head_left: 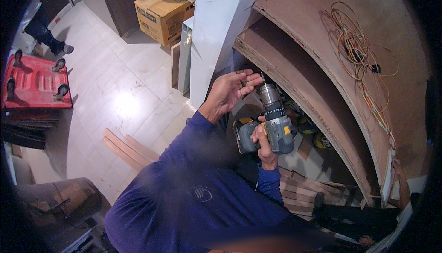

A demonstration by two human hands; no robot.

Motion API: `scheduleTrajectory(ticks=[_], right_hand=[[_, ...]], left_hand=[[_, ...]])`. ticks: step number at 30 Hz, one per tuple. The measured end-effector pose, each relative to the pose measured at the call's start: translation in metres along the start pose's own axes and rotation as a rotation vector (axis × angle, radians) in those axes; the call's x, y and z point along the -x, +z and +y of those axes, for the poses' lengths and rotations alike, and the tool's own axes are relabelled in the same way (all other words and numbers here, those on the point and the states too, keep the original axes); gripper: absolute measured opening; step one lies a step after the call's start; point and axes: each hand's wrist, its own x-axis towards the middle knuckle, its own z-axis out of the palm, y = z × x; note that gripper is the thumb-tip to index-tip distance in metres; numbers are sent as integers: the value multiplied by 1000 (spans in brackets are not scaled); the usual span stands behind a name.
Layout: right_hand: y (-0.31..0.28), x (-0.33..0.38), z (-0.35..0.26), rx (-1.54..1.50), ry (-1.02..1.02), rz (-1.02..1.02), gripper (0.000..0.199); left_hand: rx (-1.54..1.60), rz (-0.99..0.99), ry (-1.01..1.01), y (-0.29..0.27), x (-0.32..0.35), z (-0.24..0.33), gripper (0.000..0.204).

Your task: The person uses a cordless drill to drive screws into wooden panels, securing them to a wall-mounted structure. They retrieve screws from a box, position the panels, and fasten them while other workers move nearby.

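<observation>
My right hand is wrapped around the handle of a grey and yellow cordless drill, its chuck pointing up and away from me. A short bit sticks out of the chuck. Beside that tip, my left hand is turned palm up with its fingers stretched out and apart. The fingertips come close to the bit; whether they touch it, or a small piece on it, I cannot make out. The drill's battery juts out to the left. Curved plywood panels rise just beyond the drill.
Tangled cable lies on the upper plywood. A white post stands beside a cardboard box. Wood strips lie on the floor. A red wheeled platform sits far left. Another person's arm shows at right, another's leg at left.
</observation>
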Motion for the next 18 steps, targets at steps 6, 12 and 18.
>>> scheduleTrajectory(ticks=[6, 12, 18], right_hand=[[-2, 4, 0, -28, 12, 11, 19], [-5, 6, -2, -29, 29, 32, 15], [-8, 12, -6, -46, 104, 56, 24]], left_hand=[[80, 19, -56, -16, 7, -1, 42], [-50, 64, -54, -22, 9, -12, 36], [-157, 42, -64, -16, 9, -10, 31]])
